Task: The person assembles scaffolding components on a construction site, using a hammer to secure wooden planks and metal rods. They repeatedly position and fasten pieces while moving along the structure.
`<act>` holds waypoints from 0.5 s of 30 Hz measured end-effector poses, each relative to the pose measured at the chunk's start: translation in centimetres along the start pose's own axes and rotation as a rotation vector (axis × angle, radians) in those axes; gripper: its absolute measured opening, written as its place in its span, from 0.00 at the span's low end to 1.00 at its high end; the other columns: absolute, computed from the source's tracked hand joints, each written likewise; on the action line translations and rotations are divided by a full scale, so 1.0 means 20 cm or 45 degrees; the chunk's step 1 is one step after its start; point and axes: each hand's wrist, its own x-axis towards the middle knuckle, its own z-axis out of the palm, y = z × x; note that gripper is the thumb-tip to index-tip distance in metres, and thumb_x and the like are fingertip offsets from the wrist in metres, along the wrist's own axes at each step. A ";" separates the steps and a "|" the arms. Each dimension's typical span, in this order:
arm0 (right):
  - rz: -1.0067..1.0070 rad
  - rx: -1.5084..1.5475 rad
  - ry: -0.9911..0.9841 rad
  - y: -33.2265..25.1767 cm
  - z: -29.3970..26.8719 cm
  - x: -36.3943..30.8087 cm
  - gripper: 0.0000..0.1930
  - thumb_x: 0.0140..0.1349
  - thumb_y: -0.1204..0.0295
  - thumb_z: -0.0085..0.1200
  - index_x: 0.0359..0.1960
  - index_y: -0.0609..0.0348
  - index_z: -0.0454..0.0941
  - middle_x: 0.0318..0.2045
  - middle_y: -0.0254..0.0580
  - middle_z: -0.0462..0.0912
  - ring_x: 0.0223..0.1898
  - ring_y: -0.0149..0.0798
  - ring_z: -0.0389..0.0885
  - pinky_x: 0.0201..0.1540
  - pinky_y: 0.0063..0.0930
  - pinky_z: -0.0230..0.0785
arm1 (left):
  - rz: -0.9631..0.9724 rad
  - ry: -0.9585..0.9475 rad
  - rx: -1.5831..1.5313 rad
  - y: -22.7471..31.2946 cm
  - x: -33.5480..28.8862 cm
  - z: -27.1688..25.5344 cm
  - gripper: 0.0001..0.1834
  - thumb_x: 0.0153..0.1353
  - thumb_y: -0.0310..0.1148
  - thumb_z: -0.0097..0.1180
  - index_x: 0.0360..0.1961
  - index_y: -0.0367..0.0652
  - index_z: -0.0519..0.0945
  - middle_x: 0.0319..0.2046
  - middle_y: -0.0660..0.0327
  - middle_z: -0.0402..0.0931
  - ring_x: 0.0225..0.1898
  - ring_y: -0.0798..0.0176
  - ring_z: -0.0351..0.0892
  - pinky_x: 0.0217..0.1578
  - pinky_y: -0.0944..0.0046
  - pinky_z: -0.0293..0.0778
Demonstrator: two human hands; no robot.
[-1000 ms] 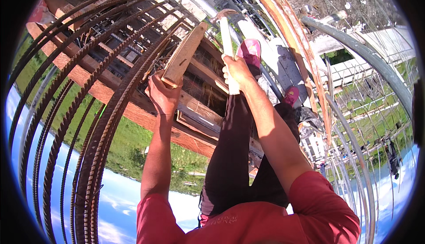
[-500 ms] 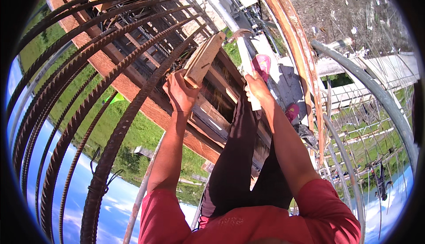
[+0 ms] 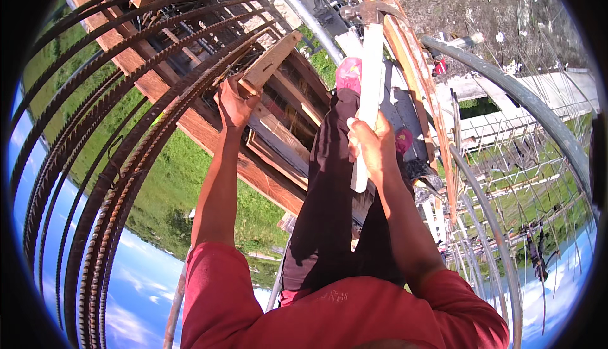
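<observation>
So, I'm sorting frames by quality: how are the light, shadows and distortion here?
Head view: hard sunlight, sharp focus; the right hand and hammer are brightly lit, the dark trousers are in shadow; fisheye bends the rebar near the rim.

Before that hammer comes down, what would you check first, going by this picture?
1. Right hand wrapped firmly round the hammer handle: ok.
2. Left hand gripping the wooden block at its lower end: ok.
3. Block resting against the curved rebar: ok, it appears to touch.
4. Left-hand fingers away from the block's upper end: ok.
5. Whether a nail is set in the block: cannot tell.
6. Footing on the planks, pink shoe showing: cannot tell.
</observation>
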 end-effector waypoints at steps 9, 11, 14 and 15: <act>0.082 0.233 0.175 -0.03 0.39 0.05 0.05 0.61 0.77 0.54 0.35 0.57 0.70 0.18 0.31 0.69 0.15 0.30 0.70 0.18 0.27 0.67 | 0.065 0.064 0.037 -0.02 0.03 0.02 0.35 0.39 0.36 0.77 0.50 0.41 0.76 0.46 0.52 0.79 0.49 0.45 0.78 0.51 0.50 0.74; 0.619 -0.067 -0.217 0.25 0.38 0.07 0.06 0.60 0.76 0.55 0.35 0.59 0.70 0.19 0.32 0.71 0.15 0.30 0.71 0.16 0.28 0.67 | 0.063 0.012 0.119 -0.01 0.02 0.01 0.35 0.38 0.36 0.78 0.50 0.42 0.76 0.47 0.52 0.79 0.50 0.45 0.78 0.51 0.50 0.74; 0.254 0.186 -0.168 0.25 0.04 0.06 0.06 0.59 0.75 0.55 0.35 0.58 0.70 0.20 0.31 0.71 0.15 0.26 0.69 0.16 0.26 0.66 | 0.055 0.061 0.096 -0.01 0.00 0.01 0.36 0.37 0.36 0.78 0.50 0.43 0.76 0.46 0.52 0.79 0.50 0.46 0.78 0.51 0.50 0.74; 0.098 0.072 -0.115 0.12 -0.08 0.07 0.07 0.59 0.75 0.55 0.36 0.58 0.70 0.20 0.31 0.71 0.15 0.26 0.67 0.16 0.26 0.65 | 0.092 0.063 0.078 -0.01 -0.02 0.02 0.36 0.36 0.36 0.78 0.50 0.43 0.76 0.46 0.52 0.79 0.50 0.46 0.78 0.51 0.50 0.74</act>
